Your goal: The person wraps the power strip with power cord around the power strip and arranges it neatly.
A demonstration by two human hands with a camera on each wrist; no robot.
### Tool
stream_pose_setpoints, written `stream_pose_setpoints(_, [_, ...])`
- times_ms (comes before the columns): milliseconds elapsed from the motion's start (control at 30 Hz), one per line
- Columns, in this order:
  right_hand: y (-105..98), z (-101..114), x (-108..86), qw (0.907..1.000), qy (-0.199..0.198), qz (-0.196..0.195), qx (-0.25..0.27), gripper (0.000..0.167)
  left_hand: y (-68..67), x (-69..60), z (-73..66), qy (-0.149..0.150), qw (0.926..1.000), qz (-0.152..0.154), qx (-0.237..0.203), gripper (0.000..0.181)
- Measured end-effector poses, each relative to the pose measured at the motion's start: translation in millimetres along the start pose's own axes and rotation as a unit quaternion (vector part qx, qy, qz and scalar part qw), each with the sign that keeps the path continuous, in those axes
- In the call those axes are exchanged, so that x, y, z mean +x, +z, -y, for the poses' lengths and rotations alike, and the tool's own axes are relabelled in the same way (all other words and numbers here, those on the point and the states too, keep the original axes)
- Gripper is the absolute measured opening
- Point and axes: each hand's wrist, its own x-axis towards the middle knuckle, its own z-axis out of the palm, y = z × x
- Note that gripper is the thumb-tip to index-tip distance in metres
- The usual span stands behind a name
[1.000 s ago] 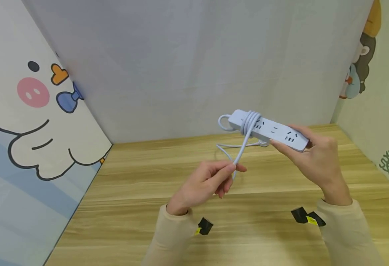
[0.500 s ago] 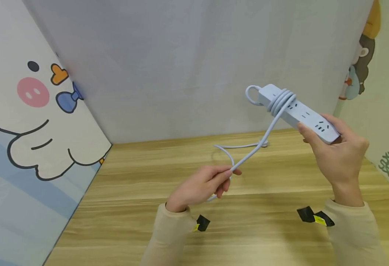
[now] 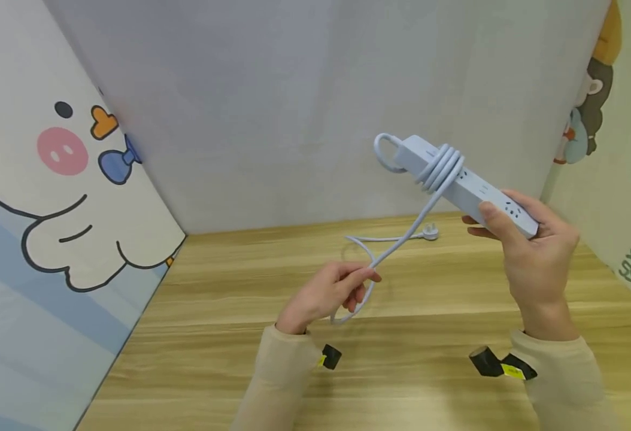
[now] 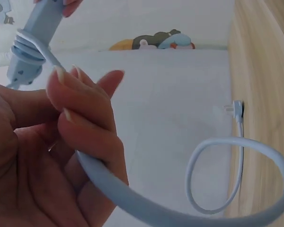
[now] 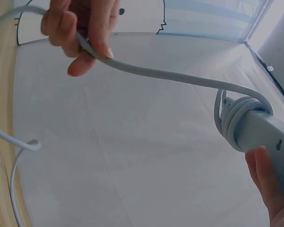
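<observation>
In the head view a white power strip [image 3: 474, 190] is held in the air, gripped at its lower right end by my right hand [image 3: 542, 263]. Several turns of its white cord [image 3: 413, 226] wrap round the strip near the far end, where a small loop sticks out. My left hand [image 3: 328, 293] pinches the cord between thumb and fingers, below and to the left of the strip. In the left wrist view the cord [image 4: 128, 198] passes through the curled fingers. The right wrist view shows fingers on the strip's underside [image 5: 265, 135].
The cord's loose part curves over the wooden table [image 3: 213, 341], its plug [image 3: 430, 231] lying near the back edge. A pale grey wall [image 3: 272, 120] stands behind, with cartoon-printed panels [image 3: 19, 191] at left and right.
The right hand has carried the strip up and to the right, then slightly back left, tilting it. More cord shows between the hands. The left hand keeps its pinch with little movement.
</observation>
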Motion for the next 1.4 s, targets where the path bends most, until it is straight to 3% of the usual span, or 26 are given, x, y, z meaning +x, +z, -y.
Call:
stream_pose_setpoints(100, [-4.6, 0.5, 1.5, 0.9996, 0.027, 0.009, 0.005, 0.027, -5.3, 3.5, 8.1, 0.004, 0.9998, 0.008, -0.019, 0.033])
stream_pose_setpoints(267, [-13.6, -0.2, 5.4, 0.9952, 0.07, -0.011, 0.067, 0.026, -14.9, 4.7, 18.7, 0.026, 0.9979, 0.045, -0.039, 0.033])
stream_pose_setpoints(367, [-18.1, 0.6, 6.7, 0.9893, 0.085, 0.012, 0.118, 0.023, -16.4, 4.7, 20.4, 0.019, 0.9987, 0.039, -0.024, 0.034])
stream_pose_setpoints(500, [-20.7, 1.0, 6.0, 0.9785, 0.096, 0.099, 0.153, 0.025, -14.3, 5.4, 20.5, -0.023, 0.9997, -0.001, -0.006, 0.037])
stream_pose_setpoints(567, [-22.3, 0.2, 6.3, 0.9721, 0.095, 0.149, 0.154, 0.028, -13.2, 6.3, 21.0, -0.054, 0.9978, -0.038, -0.003, 0.039])
stream_pose_setpoints(667, [-26.2, -1.6, 6.4, 0.9605, 0.104, 0.218, 0.137, 0.03, -12.2, 7.5, 21.4, -0.087, 0.9907, -0.105, 0.004, 0.045])
stream_pose_setpoints(767, [-32.0, -3.1, 5.2, 0.9446, 0.138, 0.282, 0.095, 0.034, -11.6, 9.2, 22.9, -0.1, 0.9822, -0.158, 0.02, 0.048])
stream_pose_setpoints(833, [-36.0, -3.0, 3.9, 0.9304, 0.171, 0.321, 0.045, 0.037, -11.6, 10.2, 24.8, -0.099, 0.9782, -0.178, 0.041, 0.045])
stream_pose_setpoints(900, [-38.8, -1.4, 2.5, 0.9099, 0.197, 0.365, -0.022, 0.04, -12.0, 10.7, 26.1, -0.105, 0.975, -0.188, 0.054, 0.045])
stream_pose_setpoints(1033, [-39.5, 1.8, 1.8, 0.8483, 0.205, 0.465, -0.15, 0.039, -14.1, 10.2, 26.2, -0.101, 0.9712, -0.21, 0.051, 0.045])
stream_pose_setpoints(1100, [-37.5, 2.0, 1.4, 0.8165, 0.193, 0.511, -0.186, 0.038, -15.3, 8.4, 23.7, -0.088, 0.9709, -0.219, 0.043, 0.041])
stream_pose_setpoints(1200, [-33.0, 1.8, -0.5, 0.7798, 0.185, 0.556, -0.221, 0.032, -15.9, 5.1, 19.2, -0.058, 0.9727, -0.221, 0.044, 0.039])
stream_pose_setpoints(1300, [-27.3, 1.3, -3.5, 0.7547, 0.173, 0.568, -0.28, 0.031, -14.0, 1.3, 12.6, -0.038, 0.9749, -0.213, 0.054, 0.037])
stream_pose_setpoints(1400, [-22.1, -0.8, -5.1, 0.7387, 0.164, 0.554, -0.348, 0.038, -10.0, -2.5, 5.3, -0.025, 0.975, -0.215, 0.053, 0.034])
